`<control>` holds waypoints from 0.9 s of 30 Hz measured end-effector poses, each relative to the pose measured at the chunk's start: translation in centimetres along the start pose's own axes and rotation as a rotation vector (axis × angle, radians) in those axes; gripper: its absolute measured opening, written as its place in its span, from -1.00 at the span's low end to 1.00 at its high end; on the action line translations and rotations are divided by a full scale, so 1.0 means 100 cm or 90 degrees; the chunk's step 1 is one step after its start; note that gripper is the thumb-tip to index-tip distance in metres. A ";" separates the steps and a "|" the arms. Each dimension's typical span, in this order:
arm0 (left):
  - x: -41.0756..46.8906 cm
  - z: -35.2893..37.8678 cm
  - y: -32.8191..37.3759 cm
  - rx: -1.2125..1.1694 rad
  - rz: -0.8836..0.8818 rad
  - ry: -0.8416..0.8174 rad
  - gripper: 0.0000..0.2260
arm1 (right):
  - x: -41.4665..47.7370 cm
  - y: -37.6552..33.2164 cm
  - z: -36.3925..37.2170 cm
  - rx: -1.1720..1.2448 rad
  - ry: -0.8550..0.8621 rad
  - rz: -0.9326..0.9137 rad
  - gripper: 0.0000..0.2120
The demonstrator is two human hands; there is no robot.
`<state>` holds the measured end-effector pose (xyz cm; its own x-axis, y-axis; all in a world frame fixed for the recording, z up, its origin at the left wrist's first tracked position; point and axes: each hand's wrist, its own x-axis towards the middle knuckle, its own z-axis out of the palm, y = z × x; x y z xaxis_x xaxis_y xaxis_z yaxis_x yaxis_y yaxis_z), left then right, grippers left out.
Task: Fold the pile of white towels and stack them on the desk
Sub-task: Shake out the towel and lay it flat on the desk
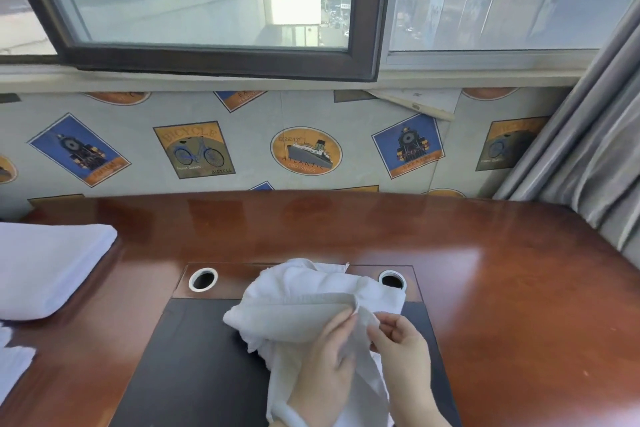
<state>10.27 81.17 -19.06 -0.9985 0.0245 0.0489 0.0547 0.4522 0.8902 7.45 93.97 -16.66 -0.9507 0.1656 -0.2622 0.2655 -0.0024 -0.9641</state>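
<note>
White towel point(311, 302) lies bunched in front of you at the middle of the tabletop point(502, 288), its far part heaped over the back edge of the black inlay point(194, 357) and its near part lifted in your hands. A flat woven hem runs across the top of the bunch and ends where your fingers meet.

Your left hand point(325, 367) is closed on the cloth. Its fingers reach up to the hem, and the fabric drapes down past the palm and wrist toward the bottom edge of the view. Your right hand point(398, 340) sits just beside it, fingers curled, pinching the same hem end between thumb and fingertips. Both hands hold the one towel, almost touching each other.

Far to your left, folded towels point(45, 267) rest as a neat, thick slab on the tabletop, well apart from the piece you are holding. Below them, at the left border, a scrap of loose white towelling point(10, 360) shows, mostly cut off.

Two round cable holes point(203, 279) sit in the strip behind the inlay; the bunched towel touches the right one. Behind the tabletop is printed wallpaper point(194, 149), a window point(207, 10) above it, and a grey curtain point(595, 149) on the right.
</note>
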 end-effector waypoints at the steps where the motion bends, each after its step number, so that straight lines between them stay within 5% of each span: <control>1: -0.002 -0.002 0.004 0.017 0.043 -0.006 -0.30 | -0.003 -0.008 0.002 0.017 -0.017 -0.013 -0.90; 15: -0.018 -0.015 0.054 0.278 0.261 0.075 -0.51 | -0.028 -0.045 0.001 0.077 -0.007 -0.070 -0.91; 18: -0.020 -0.016 0.056 0.266 0.243 0.103 -0.44 | -0.030 -0.048 -0.001 0.072 -0.048 -0.072 -0.90; 22: -0.016 -0.021 0.051 0.123 0.103 0.051 -0.67 | -0.028 -0.047 -0.002 0.057 -0.072 -0.062 -0.96; 27: -0.027 -0.027 0.050 0.224 0.185 0.027 -0.50 | -0.025 -0.056 -0.001 0.088 -0.087 -0.023 -0.97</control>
<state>13.20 80.96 -13.55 -0.9402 0.1619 0.2996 0.3222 0.7077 0.6288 8.39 93.70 -10.62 -0.9745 0.0323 -0.2221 0.2159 -0.1363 -0.9669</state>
